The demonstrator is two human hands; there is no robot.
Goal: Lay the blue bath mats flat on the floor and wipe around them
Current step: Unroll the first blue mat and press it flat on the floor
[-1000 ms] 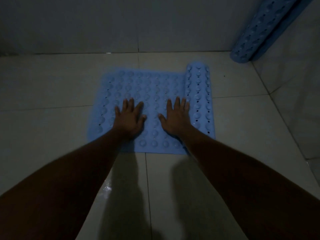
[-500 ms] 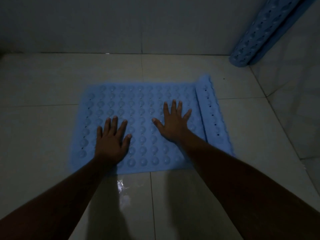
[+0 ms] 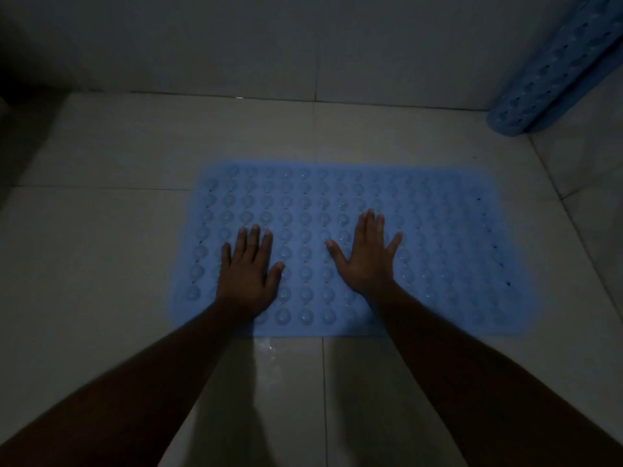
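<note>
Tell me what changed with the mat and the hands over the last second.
The blue mat unrolled to the right: the roll at its right end is gone and it now lies flat. Both hands moved apart, the left hand toward the near left, the right hand rightward. Both stayed palm-down, gripping nothing. The rolled mat stayed leaning in the corner.

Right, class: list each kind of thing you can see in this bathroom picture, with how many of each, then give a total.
Blue bath mats: 2, the flat mat under both palms and the rolled mat leaning in the far right corner
Hands: 2, the left hand and the right hand, both spread flat
Total: 4
</note>
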